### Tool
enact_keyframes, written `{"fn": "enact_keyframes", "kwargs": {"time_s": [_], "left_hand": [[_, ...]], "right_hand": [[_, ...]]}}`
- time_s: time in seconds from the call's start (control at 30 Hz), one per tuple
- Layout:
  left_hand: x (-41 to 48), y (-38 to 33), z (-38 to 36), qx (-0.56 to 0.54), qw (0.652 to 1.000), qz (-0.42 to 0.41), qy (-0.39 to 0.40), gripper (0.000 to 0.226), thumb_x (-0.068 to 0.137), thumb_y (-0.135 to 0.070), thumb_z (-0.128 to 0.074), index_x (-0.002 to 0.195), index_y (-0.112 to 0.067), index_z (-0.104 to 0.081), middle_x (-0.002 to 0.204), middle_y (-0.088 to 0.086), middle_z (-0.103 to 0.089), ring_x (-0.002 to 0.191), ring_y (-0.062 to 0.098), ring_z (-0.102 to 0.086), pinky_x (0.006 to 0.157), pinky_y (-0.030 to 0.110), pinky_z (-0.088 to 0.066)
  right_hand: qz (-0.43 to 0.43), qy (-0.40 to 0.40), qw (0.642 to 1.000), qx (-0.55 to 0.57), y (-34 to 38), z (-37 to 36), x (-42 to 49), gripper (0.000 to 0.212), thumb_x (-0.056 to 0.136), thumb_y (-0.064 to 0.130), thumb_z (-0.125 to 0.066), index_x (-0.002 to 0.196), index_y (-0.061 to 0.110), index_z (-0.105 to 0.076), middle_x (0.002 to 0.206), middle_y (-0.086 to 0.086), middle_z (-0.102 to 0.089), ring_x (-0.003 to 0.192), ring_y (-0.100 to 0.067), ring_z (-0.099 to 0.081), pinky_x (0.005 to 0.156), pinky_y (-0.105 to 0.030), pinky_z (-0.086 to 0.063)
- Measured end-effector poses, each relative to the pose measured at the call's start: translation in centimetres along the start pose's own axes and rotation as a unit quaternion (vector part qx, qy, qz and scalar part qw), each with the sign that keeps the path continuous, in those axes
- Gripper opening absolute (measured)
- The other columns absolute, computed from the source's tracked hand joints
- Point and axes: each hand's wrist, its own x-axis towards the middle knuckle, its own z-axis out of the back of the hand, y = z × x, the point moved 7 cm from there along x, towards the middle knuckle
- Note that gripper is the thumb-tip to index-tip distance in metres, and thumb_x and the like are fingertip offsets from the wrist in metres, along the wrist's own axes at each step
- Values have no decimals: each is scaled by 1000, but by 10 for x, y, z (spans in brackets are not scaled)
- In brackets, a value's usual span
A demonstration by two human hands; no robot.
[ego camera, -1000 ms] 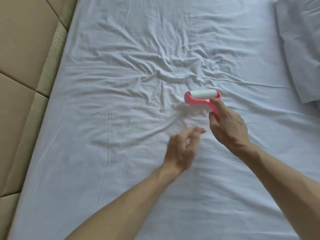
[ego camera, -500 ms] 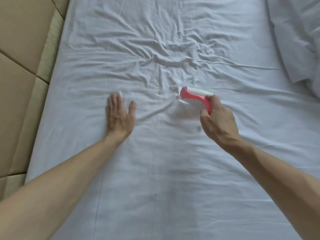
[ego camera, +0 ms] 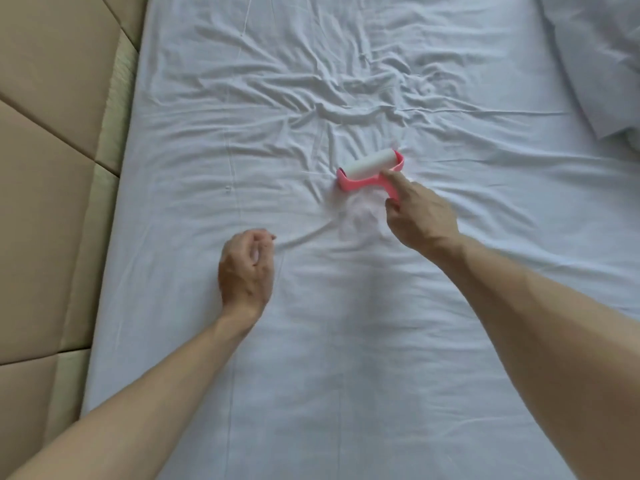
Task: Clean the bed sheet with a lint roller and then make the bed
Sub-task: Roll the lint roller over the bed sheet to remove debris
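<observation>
A wrinkled white bed sheet (ego camera: 311,358) fills the view. On it, right of centre, lies the lint roller (ego camera: 371,169), a white roll in a pink frame, its roll pressed on the sheet. My right hand (ego camera: 417,220) grips the pink handle from behind, with the index finger laid along it. My left hand (ego camera: 246,271) hovers over the sheet to the left and nearer me, fingers curled in toward the thumb, with nothing visible in them.
A tan padded wall (ego camera: 45,168) runs along the bed's left edge. A rumpled white pillow or duvet (ego camera: 595,57) lies at the top right. Deep creases gather in the sheet just beyond the roller.
My left hand has lifted from lying flat on the sheet, drawn back toward me and curled its fingers. The roller has turned slightly and stays in my right hand.
</observation>
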Motion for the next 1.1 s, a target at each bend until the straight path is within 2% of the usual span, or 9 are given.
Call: {"fn": "enact_keyframes", "kwargs": {"time_s": [0.07, 0.17, 0.37, 0.5, 0.57, 0.67, 0.8, 0.93, 1.1], "left_hand": [[5, 34, 12, 78, 997, -12, -8, 43, 95, -33, -46, 125, -9, -65, 137, 10, -62, 131, 28, -53, 110, 35, -39], [-15, 58, 3, 210, 973, -93, 38, 60, 98, -35, -42, 150, -5, -41, 160, 17, -37, 150, 32, -31, 125, 41, -19], [-31, 42, -24, 268, 961, -45, 54, 77, 94, -51, -31, 159, -10, -28, 167, 17, -20, 156, 31, -14, 125, 53, -3], [-20, 20, -53, 252, 958, -99, 99, 75, 93, -51, -31, 159, -15, -30, 168, 16, -17, 157, 30, -10, 124, 56, 1], [-9, 7, -70, 250, 952, -127, 121, 75, 93, -52, -31, 160, -18, -28, 169, 15, -14, 157, 27, -6, 124, 53, 6], [5, -2, -83, 266, 948, -141, 106, 73, 96, -54, -31, 161, -22, -26, 170, 12, -11, 158, 24, -6, 126, 50, 2], [4, 3, -85, 309, 934, -164, 67, 71, 99, -53, -33, 162, -24, -20, 170, 11, -12, 158, 24, -7, 127, 50, -6], [5, 4, -89, 311, 931, -184, 44, 72, 99, -52, -36, 163, -23, -19, 169, 13, -13, 157, 27, -9, 126, 51, -8], [4, 6, -91, 297, 935, -191, 40, 73, 97, -50, -36, 163, -21, -20, 169, 13, -12, 157, 29, -10, 126, 54, -10]], "right_hand": [[-20, -6, 999, 39, -17, 2, -33, 56, 94, 18, -46, 145, 42, -39, 126, -4, -62, 112, -33, -57, 77, -37, -41], [-46, -7, 998, 53, -40, 9, -84, 56, 91, 18, -50, 140, 45, -45, 109, 0, -65, 99, -29, -58, 75, -37, -45], [-39, -22, 999, -7, -53, 19, -135, 45, 96, 30, -45, 138, 47, -41, 92, 0, -62, 82, -29, -57, 64, -36, -42], [-86, -93, 991, 40, -55, 22, -162, 40, 99, 32, -45, 136, 44, -44, 89, -4, -64, 79, -33, -59, 66, -41, -48], [-100, -66, 992, 25, -53, 8, -169, 35, 102, 36, -40, 137, 42, -44, 86, -4, -63, 79, -32, -60, 63, -40, -44], [-123, -34, 992, -9, -48, -11, -164, 35, 104, 36, -34, 139, 40, -39, 79, -3, -56, 71, -29, -52, 59, -36, -35], [-139, -52, 989, -17, -44, -15, -116, 36, 105, 32, -33, 140, 37, -36, 81, -6, -55, 72, -34, -54, 60, -37, -36], [-135, -80, 988, -10, -38, -11, -58, 27, 104, 27, -35, 129, 29, -44, 79, -8, -54, 71, -34, -52, 58, -37, -32], [-130, -89, 988, -8, -33, -3, -13, 29, 104, 27, -37, 133, 31, -41, 78, -7, -53, 69, -32, -48, 61, -37, -32]]}}
